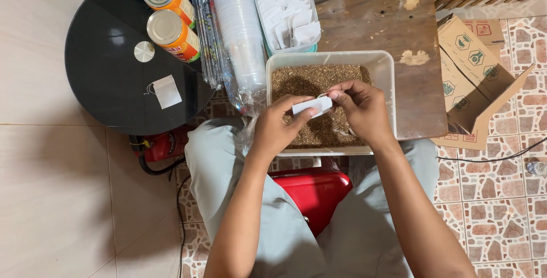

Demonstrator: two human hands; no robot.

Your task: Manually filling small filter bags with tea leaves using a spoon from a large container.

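Centrally, a small white paper sachet (312, 106) was recorded, held between both hands above a clear plastic tub (387, 64) of brown, crumbled dry leaf (319, 78).

Left hand (279, 121): thumb and fingers were closed on the near end of the sachet, pinching it from below and the side.

Right hand (359, 107): fingertips were drawn together on the far end of the sachet, where a thin thread appeared to be caught; the exact grip on the thread could not be told.

Handling, as judged: the sachet was taken to be very light, thin, soft and easily creased or torn. It would best be held at its flat edges with a light pinch, the open mouth being kept upward so that loose leaf is not spilled.

Surroundings were noted as follows:
- a tray of further white sachets (288, 10), beyond the tub on a worn wooden table (416, 101);
- a sleeve of stacked clear plastic cups (239, 33), lying to the left of the tub;
- a bundle of wrapped straws (206, 33), beside the cups;
- two orange tins (171, 13) with silver tops, set on a round black table (102, 78);
- one single white sachet with string (166, 91), lying alone on that black table;
- an opened cardboard box (473, 78) on the tiled floor to the right;
- a red stool (310, 192), seen between the knees.
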